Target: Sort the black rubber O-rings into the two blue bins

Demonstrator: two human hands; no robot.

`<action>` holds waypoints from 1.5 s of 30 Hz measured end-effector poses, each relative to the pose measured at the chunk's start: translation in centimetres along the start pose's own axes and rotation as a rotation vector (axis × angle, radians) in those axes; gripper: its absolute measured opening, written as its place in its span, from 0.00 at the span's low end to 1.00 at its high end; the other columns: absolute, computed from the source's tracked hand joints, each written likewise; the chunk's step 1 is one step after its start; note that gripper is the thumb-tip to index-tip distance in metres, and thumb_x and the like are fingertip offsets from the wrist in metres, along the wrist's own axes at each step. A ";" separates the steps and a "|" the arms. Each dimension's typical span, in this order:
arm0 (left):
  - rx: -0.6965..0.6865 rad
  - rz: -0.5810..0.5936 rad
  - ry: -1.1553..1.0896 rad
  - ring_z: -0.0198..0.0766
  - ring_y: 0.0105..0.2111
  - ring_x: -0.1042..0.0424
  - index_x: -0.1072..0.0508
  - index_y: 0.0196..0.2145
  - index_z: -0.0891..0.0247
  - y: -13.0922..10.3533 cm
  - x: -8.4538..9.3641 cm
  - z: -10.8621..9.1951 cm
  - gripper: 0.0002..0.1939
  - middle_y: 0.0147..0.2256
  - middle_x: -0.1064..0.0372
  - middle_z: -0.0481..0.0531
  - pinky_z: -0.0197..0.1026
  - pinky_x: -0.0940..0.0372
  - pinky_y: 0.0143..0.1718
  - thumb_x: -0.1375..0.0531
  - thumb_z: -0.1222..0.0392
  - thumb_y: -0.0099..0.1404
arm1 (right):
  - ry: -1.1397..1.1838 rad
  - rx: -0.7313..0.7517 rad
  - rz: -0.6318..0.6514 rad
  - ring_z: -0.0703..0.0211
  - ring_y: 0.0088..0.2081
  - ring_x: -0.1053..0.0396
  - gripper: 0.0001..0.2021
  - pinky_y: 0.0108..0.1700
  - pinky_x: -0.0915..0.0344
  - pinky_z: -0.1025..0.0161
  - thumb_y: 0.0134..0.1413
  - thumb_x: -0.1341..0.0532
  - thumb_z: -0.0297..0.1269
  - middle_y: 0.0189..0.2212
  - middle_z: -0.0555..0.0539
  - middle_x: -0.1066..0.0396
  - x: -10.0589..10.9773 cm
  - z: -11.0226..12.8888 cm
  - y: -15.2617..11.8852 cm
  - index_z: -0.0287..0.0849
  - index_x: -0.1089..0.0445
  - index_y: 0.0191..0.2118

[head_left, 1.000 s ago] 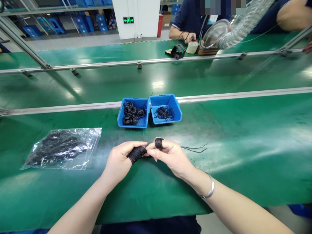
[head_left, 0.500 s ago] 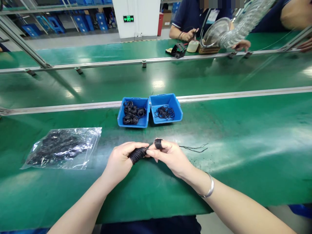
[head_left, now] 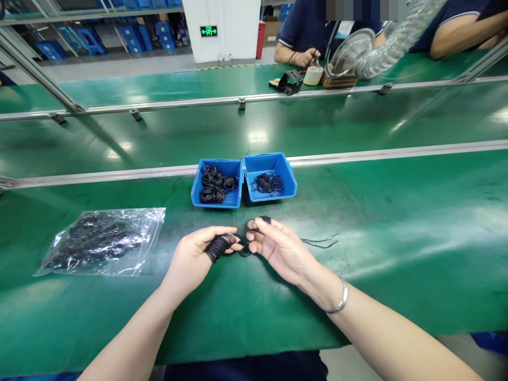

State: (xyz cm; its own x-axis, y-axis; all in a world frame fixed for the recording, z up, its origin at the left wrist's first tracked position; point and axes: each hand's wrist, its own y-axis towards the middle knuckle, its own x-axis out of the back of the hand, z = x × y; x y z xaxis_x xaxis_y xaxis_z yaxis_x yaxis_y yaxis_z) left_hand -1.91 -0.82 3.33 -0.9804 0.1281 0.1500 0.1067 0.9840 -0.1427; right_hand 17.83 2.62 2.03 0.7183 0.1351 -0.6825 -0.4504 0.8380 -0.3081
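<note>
A dense stack of thin black rings point(head_left: 218, 247) is wrapped around fingers of my left hand point(head_left: 190, 259), whose thumb and fingertips close near the stack's end. My right hand point(head_left: 283, 251) is a short way to the right, palm turned inward with fingers curled. A smaller band of black rings point(head_left: 266, 218) circles one of its fingers. At its fingertips is a loose black ring point(head_left: 246, 227), and another loose ring point(head_left: 245, 251) shows between the hands. Thin black strands point(head_left: 319, 242) lie on the green table point(head_left: 254, 317) beyond my right hand.
Ahead stand two blue bins, the left bin point(head_left: 193, 193) with several coiled black bundles, the right bin point(head_left: 291, 182) with loose black loops. A clear plastic bag point(head_left: 153, 233) of black items lies left. Across the rail point(head_left: 178, 105), a co-worker's hand point(head_left: 307, 56) works beside a duct point(head_left: 384, 58).
My hands have moved slightly apart, and loose rings now show between them. My right hand has turned and its fingers have lifted off the left stack. A co-worker's arm at far right has shifted.
</note>
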 end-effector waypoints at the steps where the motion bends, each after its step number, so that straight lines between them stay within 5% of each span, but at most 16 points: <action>1: 0.014 -0.002 -0.012 0.40 0.38 0.19 0.22 0.47 0.60 0.0 0.0 -0.1 0.13 0.38 0.19 0.52 0.41 0.25 0.44 0.38 0.54 0.67 | 0.013 0.011 -0.014 0.61 0.36 0.27 0.07 0.38 0.31 0.64 0.55 0.31 0.39 0.34 0.49 0.26 0.0 0.1 0.1 0.40 0.23 0.34; 5: -0.018 0.011 0.013 0.39 0.38 0.20 0.22 0.46 0.59 0.0 -0.1 -0.2 0.12 0.38 0.20 0.50 0.39 0.25 0.43 0.39 0.54 0.68 | -0.034 0.032 0.022 0.57 0.41 0.24 0.07 0.44 0.28 0.62 0.58 0.33 0.38 0.39 0.44 0.22 0.1 0.2 0.2 0.40 0.21 0.37; 13: -0.265 -0.062 0.325 0.35 0.39 0.22 0.21 0.45 0.55 0.0 0.3 -0.2 0.10 0.37 0.21 0.48 0.35 0.28 0.42 0.40 0.60 0.69 | -0.087 0.069 0.064 0.62 0.32 0.26 0.08 0.37 0.29 0.66 0.59 0.34 0.38 0.32 0.45 0.23 0.1 -0.1 0.1 0.38 0.22 0.36; 22: -0.051 -0.042 0.009 0.39 0.35 0.19 0.25 0.43 0.61 -0.5 -0.4 -0.2 0.09 0.35 0.20 0.51 0.38 0.24 0.40 0.38 0.56 0.67 | -0.055 0.033 0.112 0.63 0.31 0.30 0.11 0.36 0.34 0.65 0.60 0.35 0.41 0.29 0.49 0.28 -0.1 0.1 -0.1 0.39 0.25 0.32; 35: -0.138 -0.036 0.199 0.40 0.35 0.20 0.21 0.41 0.58 -0.4 -0.1 0.0 0.08 0.35 0.20 0.49 0.38 0.25 0.39 0.37 0.55 0.66 | -0.409 0.120 0.124 0.60 0.34 0.30 0.07 0.38 0.36 0.62 0.51 0.28 0.38 0.29 0.50 0.29 -0.3 -0.5 -0.4 0.41 0.23 0.28; 39: -0.102 -0.035 0.125 0.39 0.35 0.20 0.20 0.41 0.59 -0.4 -0.1 0.1 0.08 0.35 0.20 0.50 0.39 0.25 0.41 0.36 0.56 0.65 | -0.357 0.084 0.130 0.62 0.34 0.31 0.13 0.40 0.38 0.63 0.52 0.29 0.39 0.26 0.50 0.29 -0.2 -0.3 -0.4 0.39 0.26 0.23; 45: 0.005 -0.069 -0.079 0.43 0.35 0.19 0.22 0.41 0.65 -0.3 -0.4 -0.6 0.11 0.35 0.19 0.54 0.43 0.23 0.42 0.35 0.56 0.64 | -0.067 -0.012 0.046 0.66 0.27 0.35 0.09 0.33 0.36 0.65 0.52 0.29 0.40 0.24 0.53 0.31 -0.1 0.2 -0.1 0.40 0.25 0.30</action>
State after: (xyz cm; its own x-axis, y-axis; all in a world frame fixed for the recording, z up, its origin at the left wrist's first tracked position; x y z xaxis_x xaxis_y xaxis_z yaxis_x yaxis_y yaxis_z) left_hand -1.47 -1.09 3.86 -0.9954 0.0493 0.0820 0.0375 0.9896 -0.1392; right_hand 17.95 2.67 2.26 0.7302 0.2086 -0.6506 -0.4898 0.8238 -0.2855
